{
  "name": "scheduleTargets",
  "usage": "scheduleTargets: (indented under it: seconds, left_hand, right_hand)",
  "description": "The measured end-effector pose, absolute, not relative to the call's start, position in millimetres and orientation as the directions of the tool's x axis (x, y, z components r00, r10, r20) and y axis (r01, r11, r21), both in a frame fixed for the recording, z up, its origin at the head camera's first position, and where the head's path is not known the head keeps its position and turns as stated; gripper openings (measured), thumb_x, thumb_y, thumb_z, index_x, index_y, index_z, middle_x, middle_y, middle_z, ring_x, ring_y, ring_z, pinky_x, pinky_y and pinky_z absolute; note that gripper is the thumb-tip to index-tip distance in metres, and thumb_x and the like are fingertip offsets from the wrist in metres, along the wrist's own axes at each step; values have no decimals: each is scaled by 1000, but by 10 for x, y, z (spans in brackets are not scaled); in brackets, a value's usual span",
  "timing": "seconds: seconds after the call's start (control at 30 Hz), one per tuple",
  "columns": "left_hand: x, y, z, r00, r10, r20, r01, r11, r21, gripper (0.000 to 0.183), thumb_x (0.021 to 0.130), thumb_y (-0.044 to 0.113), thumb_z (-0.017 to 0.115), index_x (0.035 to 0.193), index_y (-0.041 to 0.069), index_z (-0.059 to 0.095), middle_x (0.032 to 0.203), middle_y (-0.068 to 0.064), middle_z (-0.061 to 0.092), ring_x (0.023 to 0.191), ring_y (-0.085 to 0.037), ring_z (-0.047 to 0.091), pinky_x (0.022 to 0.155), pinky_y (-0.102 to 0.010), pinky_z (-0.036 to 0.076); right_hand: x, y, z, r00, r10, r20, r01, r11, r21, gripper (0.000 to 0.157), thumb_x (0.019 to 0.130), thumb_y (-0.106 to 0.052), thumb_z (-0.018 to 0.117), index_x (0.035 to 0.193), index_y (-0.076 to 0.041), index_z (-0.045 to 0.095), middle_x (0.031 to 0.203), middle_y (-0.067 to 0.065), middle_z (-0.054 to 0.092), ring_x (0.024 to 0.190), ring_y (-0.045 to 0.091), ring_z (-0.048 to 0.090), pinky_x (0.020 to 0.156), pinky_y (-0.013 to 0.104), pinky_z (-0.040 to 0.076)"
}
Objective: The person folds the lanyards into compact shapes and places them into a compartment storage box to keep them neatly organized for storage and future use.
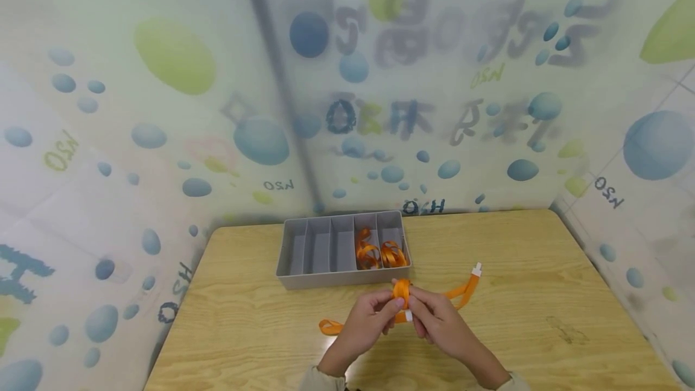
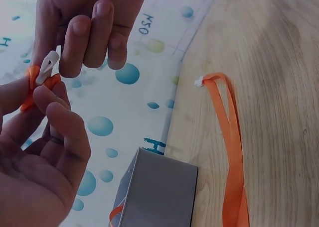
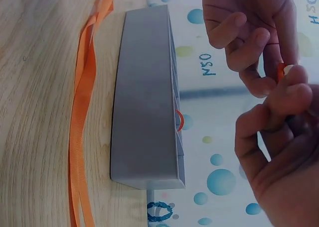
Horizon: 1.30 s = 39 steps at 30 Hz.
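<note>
Both hands meet just in front of the grey tray, holding a wound-up orange lanyard (image 1: 402,290) between the fingertips. My left hand (image 1: 365,323) pinches it from the left, thumb on the coil. From the other side my right hand (image 1: 441,322) pinches it too. A white plastic clip (image 2: 47,67) sticks out of the coil in the left wrist view. Below the hands a second orange lanyard (image 3: 84,97) lies stretched out on the table, partly hidden by them in the head view. Its own white clip (image 1: 477,269) points to the back right.
A grey divided tray (image 1: 315,280) stands at the table's back edge. Its two rightmost compartments hold loosely coiled orange lanyards (image 1: 393,254). The wooden table (image 1: 543,294) is bounded by printed curtains (image 1: 217,155) at the back and sides.
</note>
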State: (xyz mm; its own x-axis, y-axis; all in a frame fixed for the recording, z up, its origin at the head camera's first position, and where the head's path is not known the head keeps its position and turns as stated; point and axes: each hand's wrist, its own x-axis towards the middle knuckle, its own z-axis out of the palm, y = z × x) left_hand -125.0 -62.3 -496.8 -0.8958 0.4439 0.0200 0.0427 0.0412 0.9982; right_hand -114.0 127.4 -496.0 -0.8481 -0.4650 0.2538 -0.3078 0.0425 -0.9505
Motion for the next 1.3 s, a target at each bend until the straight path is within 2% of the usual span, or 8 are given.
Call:
scheduleTargets:
  seconds: [0.33, 0.47, 0.67, 0.77, 0.93, 1.13, 1.3]
  left_hand:
    - [-1238, -621, -4954, -914, 404, 22, 39, 35, 999, 27, 102, 19, 58, 105, -5, 70, 61, 1, 47, 53, -2, 42, 50, -16, 37]
    - [-1240, -611, -4957, -923, 384, 23, 35, 25, 999, 27, 102, 17, 57, 109, -5, 70, 62, 2, 48, 53, -3, 43, 49, -17, 37]
    - [-1235, -604, -4948, -937, 346, 47, 52, 4, 999, 26, 103, 15, 56, 113, -6, 69, 61, 1, 45, 51, -3, 40, 48, -17, 35]
    - [-1238, -603, -4945, -944, 324, 56, 67, 24, 997, 25, 102, 16, 57, 107, -5, 69, 60, 2, 44, 52, -2, 39, 48, -17, 34]
    - [-1272, -633, -4965, -955, 286, 78, 103, 73, 992, 26, 102, 20, 57, 98, -3, 68, 60, 4, 43, 52, -2, 38, 49, -17, 33]
    - [-1382, -729, -5036, -980, 183, 84, 101, 84, 991, 23, 101, 15, 59, 108, -3, 70, 65, 2, 49, 54, -3, 42, 50, -18, 35]
    - [-1418, -801, -4923, -988, 106, 110, 122, 112, 986, 19, 99, 5, 59, 107, -9, 69, 66, -2, 50, 54, -4, 44, 51, -18, 36]
  right_hand:
    - [-1147, 1254, -4948, -862, -426, 276, -329, 56, -943, 34, 106, -3, 44, 137, 1, 57, 53, 8, 49, 42, -3, 38, 31, 19, 35]
    - [-1150, 1252, -4947, -853, -434, 289, -343, 49, -938, 35, 106, -3, 43, 138, 2, 55, 55, 8, 52, 43, -2, 39, 32, 20, 35]
    - [-1145, 1247, -4969, -811, -490, 319, -344, -41, -938, 38, 105, 3, 38, 141, 12, 44, 59, 12, 55, 40, 4, 38, 34, 17, 34]
    - [-1130, 1250, -4984, -812, -504, 294, -309, -56, -949, 42, 105, 3, 40, 145, 15, 35, 63, 15, 59, 40, 5, 37, 35, 17, 35]
    - [-1118, 1261, -5011, -810, -504, 301, -312, -65, -948, 46, 103, 5, 42, 147, 14, 31, 74, 18, 65, 40, 10, 37, 36, 21, 38]
    - [-1181, 1255, -5028, -821, -448, 355, -391, -11, -920, 49, 102, 5, 48, 149, 1, 40, 88, 7, 70, 52, 21, 52, 49, 31, 50]
    - [-1255, 1249, -5067, -867, -320, 382, -432, 101, -896, 42, 101, 1, 53, 143, -3, 51, 100, 4, 69, 75, 18, 65, 67, 32, 56]
